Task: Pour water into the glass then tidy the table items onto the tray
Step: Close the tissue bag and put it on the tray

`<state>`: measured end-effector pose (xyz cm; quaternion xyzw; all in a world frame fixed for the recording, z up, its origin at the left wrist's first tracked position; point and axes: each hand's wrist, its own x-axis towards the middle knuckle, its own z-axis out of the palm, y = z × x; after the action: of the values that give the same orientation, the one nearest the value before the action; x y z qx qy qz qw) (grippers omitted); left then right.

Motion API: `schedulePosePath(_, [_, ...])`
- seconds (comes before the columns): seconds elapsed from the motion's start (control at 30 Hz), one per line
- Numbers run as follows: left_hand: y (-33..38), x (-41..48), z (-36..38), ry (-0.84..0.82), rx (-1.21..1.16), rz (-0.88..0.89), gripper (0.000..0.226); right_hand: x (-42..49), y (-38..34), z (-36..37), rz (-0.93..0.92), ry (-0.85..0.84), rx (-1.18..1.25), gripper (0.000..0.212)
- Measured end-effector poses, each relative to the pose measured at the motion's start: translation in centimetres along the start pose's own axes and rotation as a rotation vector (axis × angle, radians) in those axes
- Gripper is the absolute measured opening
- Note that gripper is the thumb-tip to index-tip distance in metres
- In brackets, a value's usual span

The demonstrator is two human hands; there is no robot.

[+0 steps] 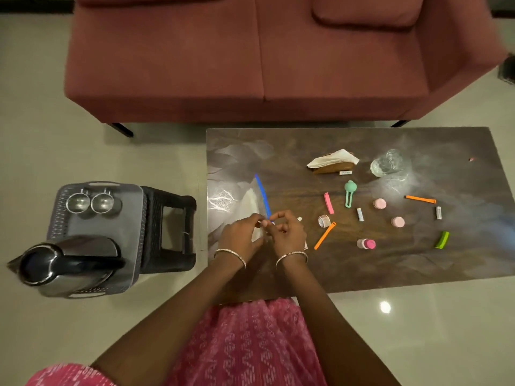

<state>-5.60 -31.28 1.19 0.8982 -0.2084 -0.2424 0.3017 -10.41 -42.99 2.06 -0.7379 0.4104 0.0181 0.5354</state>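
Both hands [262, 232] pinching zip bag [250, 201], glass [387, 162] well apart

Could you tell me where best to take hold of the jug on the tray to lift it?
Grip the jug by its black handle, which points right, toward the table. Come from above and the right; the spout points left, away from the person.

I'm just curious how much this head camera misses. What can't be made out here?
- Head view: the bag's corner, hidden by the left hand and right hand.
- Label beside the napkins: too small to read.
- Water in the glass: glare hides it.
- Jug: blurred.
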Motion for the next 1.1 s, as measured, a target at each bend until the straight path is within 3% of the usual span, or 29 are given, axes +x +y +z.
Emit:
schedulePosePath(0.2, [-0.5,-7.3,-4.7,0.24,-0.132,0.029,0.024,-9.0,-4.0,1.4,-0.12,-0.076,0.254,0.006])
schedulePosePath(0.4, [-0.6,-13.2,-10.0,0.363,-0.051,0.215,0.024,-15.1,-6.8,0.6,-0.299,-0.115,0.063,0.029])
schedulePosePath(0.6, [0.7,-16.6,-13.2,0.438,-0.052,0.347,0.03,-19.2,-8.6,-0.5,-0.648,0.056,-0.119,0.015])
schedulePosePath(0.77, [2.2,-18.3,-15.1,0.505,-0.356,0.391,0.028,-20.4,-10.4,-2.0,-0.845,0.255,-0.211,0.011])
schedulePosePath(0.9, [3.3,-18.9,-16.4,0.501,-0.5,0.402,0.026,-21.3,-12.1,-2.9,-0.941,0.236,-0.228,0.006])
schedulePosePath(1.1, [4.8,-18.8,-18.1,0.469,-0.576,0.464,0.007,-22.1,-14.1,-3.3,-0.968,0.15,-0.147,0.017])
